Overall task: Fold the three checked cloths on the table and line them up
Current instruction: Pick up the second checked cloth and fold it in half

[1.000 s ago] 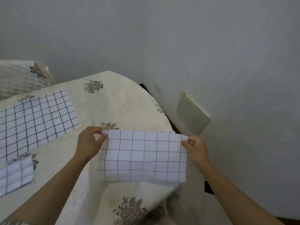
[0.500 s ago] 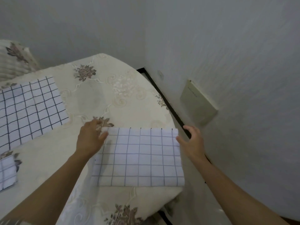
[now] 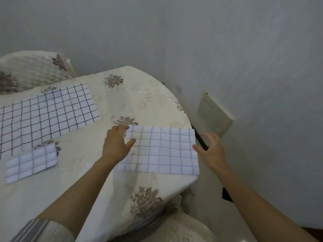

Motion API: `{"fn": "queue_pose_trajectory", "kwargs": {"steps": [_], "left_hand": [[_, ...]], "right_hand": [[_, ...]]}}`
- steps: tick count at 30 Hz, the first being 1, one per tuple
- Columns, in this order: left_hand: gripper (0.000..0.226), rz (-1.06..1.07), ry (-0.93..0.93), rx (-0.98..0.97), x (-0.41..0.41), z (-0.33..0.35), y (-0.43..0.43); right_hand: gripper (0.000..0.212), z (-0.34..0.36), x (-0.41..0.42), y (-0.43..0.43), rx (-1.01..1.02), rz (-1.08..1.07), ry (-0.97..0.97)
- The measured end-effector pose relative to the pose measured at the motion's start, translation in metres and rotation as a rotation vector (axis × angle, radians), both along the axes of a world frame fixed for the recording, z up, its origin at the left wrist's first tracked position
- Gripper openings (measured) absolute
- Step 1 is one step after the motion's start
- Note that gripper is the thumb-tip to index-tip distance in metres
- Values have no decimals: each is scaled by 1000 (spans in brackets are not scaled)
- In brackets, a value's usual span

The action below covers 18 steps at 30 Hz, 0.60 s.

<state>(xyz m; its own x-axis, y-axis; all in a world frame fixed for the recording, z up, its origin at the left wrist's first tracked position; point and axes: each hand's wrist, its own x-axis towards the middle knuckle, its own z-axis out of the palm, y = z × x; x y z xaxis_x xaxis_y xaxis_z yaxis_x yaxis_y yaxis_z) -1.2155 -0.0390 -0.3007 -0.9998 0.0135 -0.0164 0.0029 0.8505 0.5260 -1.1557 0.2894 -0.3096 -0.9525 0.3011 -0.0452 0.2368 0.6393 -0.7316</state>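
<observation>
Head view: the left hand (image 3: 117,145), fingers straight, rests on the left edge of the half-folded white checked cloth (image 3: 162,152) at the cream floral-clothed table's (image 3: 139,98) right edge, likely pinning it for another fold. The right hand (image 3: 211,151) hovers open just beside its right edge, holding nothing.

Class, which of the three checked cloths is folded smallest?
The near-left cloth; the dark-lined cloth behind it and the cloth at the right are larger.
</observation>
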Motion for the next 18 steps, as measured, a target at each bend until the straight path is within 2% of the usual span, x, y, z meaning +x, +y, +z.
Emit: {"fn": "queue_pose_trajectory", "kwargs": {"steps": [5, 10, 18], "left_hand": [[52, 9, 18, 22, 44, 15, 9], [51, 43, 68, -7, 86, 26, 30], [51, 252, 63, -43, 105, 38, 113]], "right_hand": [[55, 18, 35, 3, 7, 39, 40], [58, 20, 40, 19, -65, 171, 62], [55, 21, 13, 78, -106, 443, 70]]}}
